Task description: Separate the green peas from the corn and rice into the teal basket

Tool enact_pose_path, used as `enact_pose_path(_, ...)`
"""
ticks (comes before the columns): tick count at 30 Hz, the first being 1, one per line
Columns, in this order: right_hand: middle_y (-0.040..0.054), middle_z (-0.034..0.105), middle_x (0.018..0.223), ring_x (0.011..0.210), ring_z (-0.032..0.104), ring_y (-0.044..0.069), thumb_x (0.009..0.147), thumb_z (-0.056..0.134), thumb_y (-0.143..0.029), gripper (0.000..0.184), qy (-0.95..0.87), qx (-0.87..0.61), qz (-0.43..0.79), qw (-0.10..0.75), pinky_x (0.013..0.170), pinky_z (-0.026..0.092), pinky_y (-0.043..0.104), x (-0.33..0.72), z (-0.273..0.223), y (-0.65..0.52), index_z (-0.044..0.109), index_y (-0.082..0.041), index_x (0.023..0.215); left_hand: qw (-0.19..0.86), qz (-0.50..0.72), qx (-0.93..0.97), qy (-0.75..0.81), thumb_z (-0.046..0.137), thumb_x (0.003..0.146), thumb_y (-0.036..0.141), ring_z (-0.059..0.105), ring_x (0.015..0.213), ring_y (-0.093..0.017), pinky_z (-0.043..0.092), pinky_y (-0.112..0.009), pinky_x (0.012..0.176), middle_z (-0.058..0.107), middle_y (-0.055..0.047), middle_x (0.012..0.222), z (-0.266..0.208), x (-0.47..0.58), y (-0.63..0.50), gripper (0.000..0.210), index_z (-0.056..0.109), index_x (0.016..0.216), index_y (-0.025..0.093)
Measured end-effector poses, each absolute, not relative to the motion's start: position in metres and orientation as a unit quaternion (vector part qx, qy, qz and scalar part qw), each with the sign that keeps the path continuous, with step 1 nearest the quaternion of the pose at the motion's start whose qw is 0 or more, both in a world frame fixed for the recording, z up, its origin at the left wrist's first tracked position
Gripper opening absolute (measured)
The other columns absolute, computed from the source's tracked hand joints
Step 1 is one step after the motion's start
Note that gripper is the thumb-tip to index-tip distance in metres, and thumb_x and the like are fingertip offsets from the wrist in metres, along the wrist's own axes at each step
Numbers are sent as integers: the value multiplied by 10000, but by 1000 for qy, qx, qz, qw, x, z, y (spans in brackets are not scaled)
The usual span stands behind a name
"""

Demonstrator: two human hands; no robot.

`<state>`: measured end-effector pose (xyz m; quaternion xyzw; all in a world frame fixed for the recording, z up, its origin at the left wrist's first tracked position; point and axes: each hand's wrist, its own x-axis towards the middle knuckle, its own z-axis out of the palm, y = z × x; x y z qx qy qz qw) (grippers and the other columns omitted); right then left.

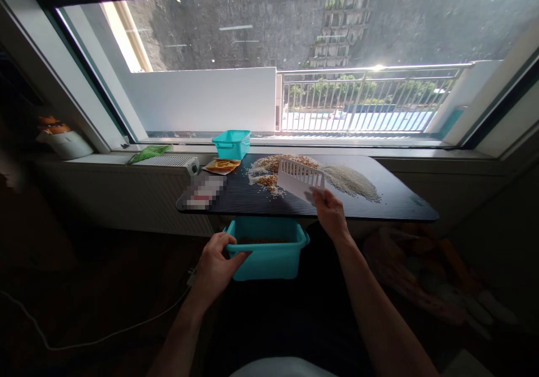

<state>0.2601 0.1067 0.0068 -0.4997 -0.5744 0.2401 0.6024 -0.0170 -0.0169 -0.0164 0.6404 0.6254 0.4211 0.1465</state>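
Note:
My left hand (218, 264) grips the left rim of a turquoise plastic bin (267, 262) below the table's front edge, with a layer of brownish grains at its bottom. In my right hand (331, 213) is a white slotted scoop (298, 181), tilted, its slots towards the far side. It is held over the table beside a heap of yellow corn kernels (290, 160) mixed with white grains. To the right of the scoop spreads a pile of white rice-like grains (351, 180).
The dark tabletop (396, 197) stands by a window. A smaller turquoise basket (232, 145) is at its back left, near an orange-yellow packet (222, 166) and a blurred-out packet (206, 191). A radiator (164, 166) adjoins on the left; a white cable (105, 340) crosses the floor.

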Motion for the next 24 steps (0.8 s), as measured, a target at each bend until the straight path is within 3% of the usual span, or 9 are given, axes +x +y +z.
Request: enact_pose_path(24,51,742,797,774,665,248,822,598,-504,337,-628,-480,241,563,747,523,417,236,15,116,734,-213,924,141,427,633,630,678,749,457,629,894,-240,497,-335,770,627,-36,910,-13,-19,-12,248,605,717,221)
